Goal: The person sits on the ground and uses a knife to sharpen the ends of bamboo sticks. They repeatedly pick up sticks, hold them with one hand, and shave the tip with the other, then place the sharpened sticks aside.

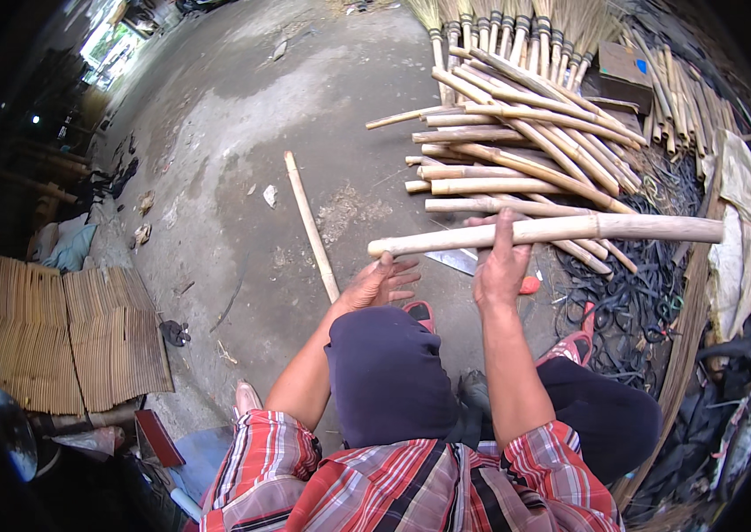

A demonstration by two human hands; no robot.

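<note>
A pale bamboo pole point(570, 229) lies crosswise in front of me, its left end near my knee and its right end far out to the right. My right hand point(501, 266) is closed around it left of its middle. At the left end, the thumb of my left hand point(380, 284) touches the pole's tip, while the other fingers are stretched out and apart. Below the pole a flat metal blade point(455, 259) shows, and a red piece point(529, 285) pokes out beside my right wrist; my hand hides whether they join.
A heap of bamboo poles point(517, 168) lies beyond my right hand, with several brooms point(517, 27) behind it. Black strips point(623, 297) tangle at the right. One thin stick point(309, 222) lies on the concrete floor. Slatted bamboo panels point(74, 328) lie at the left.
</note>
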